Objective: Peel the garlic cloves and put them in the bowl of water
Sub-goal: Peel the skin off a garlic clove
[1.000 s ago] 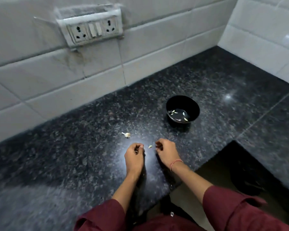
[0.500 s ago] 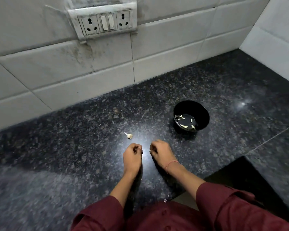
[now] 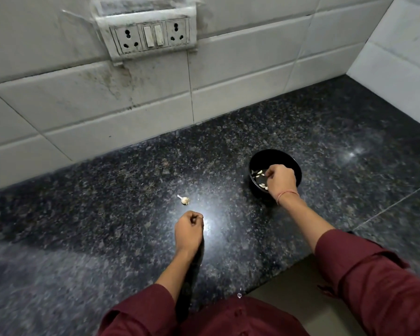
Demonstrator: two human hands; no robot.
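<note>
One black bowl (image 3: pixel 277 157) is sitting on the dark speckled surface (image 3: pixel 107 214), off to the right. It is holding water with pale peeled cloves (image 3: pixel 260 172) floating in it. I am counting about five in view, and the hand above is hiding part of the water. One small garlic piece (image 3: pixel 184 200) with a stub of stem is lying alone on the surface, well apart from the bowl and just beyond the left hand (image 3: pixel 189 229).

Two hands are showing, each coming out of a maroon sleeve (image 3: pixel 374 282). The right hand (image 3: pixel 280 181) is hanging over the bowl, knuckles up, with its fingers curling down together towards the floating cloves. From here I cannot tell whether that grip is pinching a clove or touching the water. One reddish thread (image 3: pixel 287 194) is circling its wrist.

The left hand is resting on the surface in front of the person, its fingers curling in tight like a fist. I cannot tell whether anything is lying inside that grip.

On the white tiled wall (image 3: pixel 240 69) behind, one switch plate (image 3: pixel 150 36) is showing two sockets and two switches.
</note>
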